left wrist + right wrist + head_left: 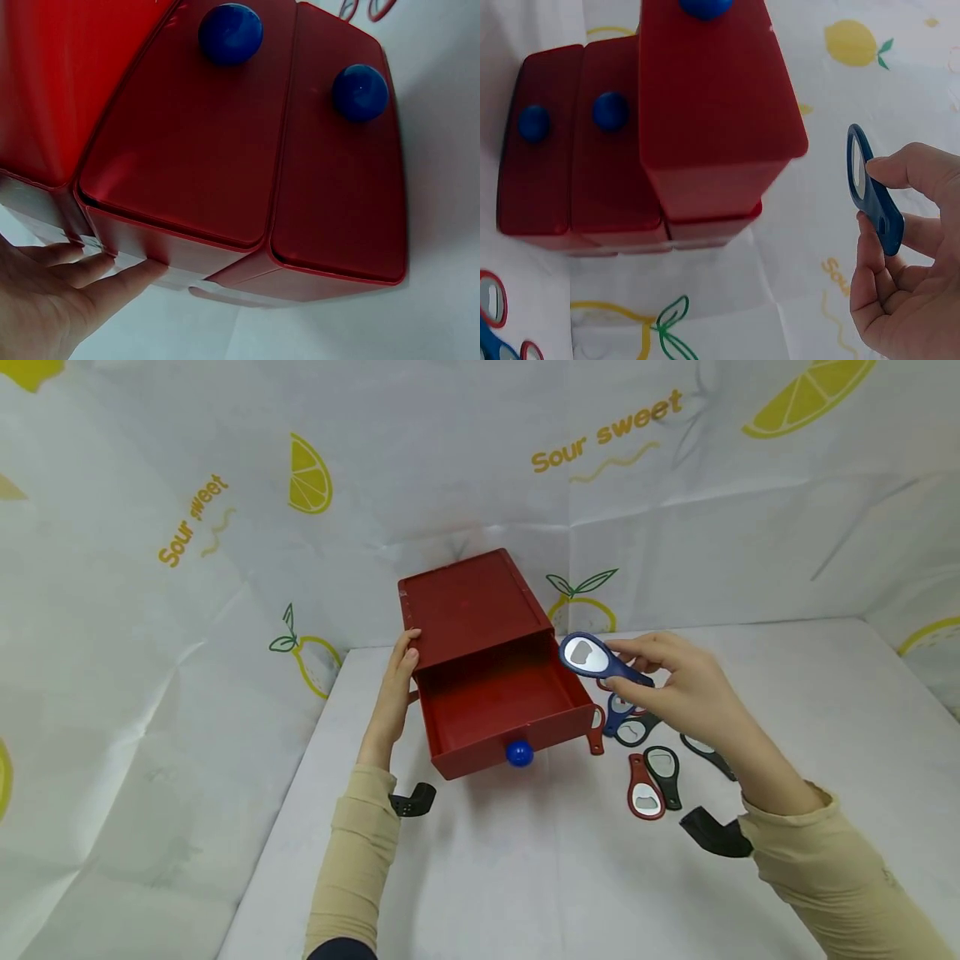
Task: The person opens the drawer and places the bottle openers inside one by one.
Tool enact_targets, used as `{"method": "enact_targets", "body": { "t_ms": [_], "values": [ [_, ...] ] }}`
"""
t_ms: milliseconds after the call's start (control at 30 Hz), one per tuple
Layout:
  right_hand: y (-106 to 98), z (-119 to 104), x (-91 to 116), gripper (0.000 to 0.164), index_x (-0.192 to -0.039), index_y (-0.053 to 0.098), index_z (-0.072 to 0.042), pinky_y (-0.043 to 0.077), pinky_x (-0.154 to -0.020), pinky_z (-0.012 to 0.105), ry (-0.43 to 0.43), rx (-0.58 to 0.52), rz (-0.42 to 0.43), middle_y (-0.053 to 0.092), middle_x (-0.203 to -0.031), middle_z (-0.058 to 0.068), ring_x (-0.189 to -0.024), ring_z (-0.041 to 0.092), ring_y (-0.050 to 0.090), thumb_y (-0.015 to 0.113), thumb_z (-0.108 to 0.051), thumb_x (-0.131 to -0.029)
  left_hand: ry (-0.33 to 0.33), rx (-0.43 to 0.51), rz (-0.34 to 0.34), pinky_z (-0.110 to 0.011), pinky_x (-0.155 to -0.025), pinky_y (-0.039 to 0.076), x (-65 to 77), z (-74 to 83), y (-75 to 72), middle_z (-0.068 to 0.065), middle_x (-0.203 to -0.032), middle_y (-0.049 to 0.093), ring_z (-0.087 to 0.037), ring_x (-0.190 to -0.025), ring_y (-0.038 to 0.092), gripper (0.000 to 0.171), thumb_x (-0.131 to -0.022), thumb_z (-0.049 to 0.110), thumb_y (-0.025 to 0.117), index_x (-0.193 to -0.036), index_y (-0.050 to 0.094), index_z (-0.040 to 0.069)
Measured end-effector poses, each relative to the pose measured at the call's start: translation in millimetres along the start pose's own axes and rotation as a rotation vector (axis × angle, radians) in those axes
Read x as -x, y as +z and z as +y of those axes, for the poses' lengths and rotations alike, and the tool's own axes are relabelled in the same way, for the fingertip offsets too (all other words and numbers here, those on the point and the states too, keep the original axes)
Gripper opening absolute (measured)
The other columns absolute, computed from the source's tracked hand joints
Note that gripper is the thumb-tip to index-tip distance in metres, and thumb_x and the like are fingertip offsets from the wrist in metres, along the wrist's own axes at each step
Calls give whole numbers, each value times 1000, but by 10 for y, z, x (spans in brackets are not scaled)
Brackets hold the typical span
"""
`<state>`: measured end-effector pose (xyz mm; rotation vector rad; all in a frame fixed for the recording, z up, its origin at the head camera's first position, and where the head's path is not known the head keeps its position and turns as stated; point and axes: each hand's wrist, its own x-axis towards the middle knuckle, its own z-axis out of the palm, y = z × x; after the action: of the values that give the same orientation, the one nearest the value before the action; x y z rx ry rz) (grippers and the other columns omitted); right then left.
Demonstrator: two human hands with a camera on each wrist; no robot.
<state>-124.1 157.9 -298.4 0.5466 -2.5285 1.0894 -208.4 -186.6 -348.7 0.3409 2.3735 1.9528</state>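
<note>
My right hand (678, 681) pinches a blue bottle opener (587, 655) by its handle, thumb on one side and fingers on the other. The metal insert of its rounded head faces up, beside the right wall of a pulled-out drawer (555, 728). This top drawer belongs to a red three-drawer cabinet (472, 602), and its red floor shows. Against the cabinet's left side lies my left hand (392, 697), its fingers extended along the wall. In the left wrist view, the two lower drawers (187, 142) are closed, each with a blue knob (360, 92).
Several more bottle openers lie on the white table (517, 868) right of the cabinet, among them a red one (646, 799) and a black one (663, 766). A lemon-printed sheet (450, 460) rises behind the cabinet.
</note>
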Motion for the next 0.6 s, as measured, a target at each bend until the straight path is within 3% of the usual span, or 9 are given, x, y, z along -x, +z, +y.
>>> {"method": "enact_targets", "body": {
  "t_ms": [100,267,600],
  "values": [
    [78,-52,-95,40,-119,63,-9,47,-56,18,-30,-51,-33,61,-100,7,-88,14,50,71,-10,-80,-3,-4,0,-63,-99,30,2,-1,11,-6,-150,22,-30,-134,30,48,-95,42,31,-140,27,27],
    [217,-111,-233,39,-119,64,-10,46,-66,23,-40,-94,-97,60,-97,6,-89,18,53,69,-13,-81,-4,1,-5,-63,-100,30,5,3,24,-6,-151,21,-30,-134,29,48,-95,40,31,-141,26,26],
    [492,-201,-509,39,-120,62,-9,45,-70,30,-18,-95,-269,57,-98,7,-90,19,51,67,-17,-83,11,-15,1,-64,-100,29,11,7,8,-6,-151,20,-30,-135,28,49,-95,41,30,-142,25,27]
  ]
}}
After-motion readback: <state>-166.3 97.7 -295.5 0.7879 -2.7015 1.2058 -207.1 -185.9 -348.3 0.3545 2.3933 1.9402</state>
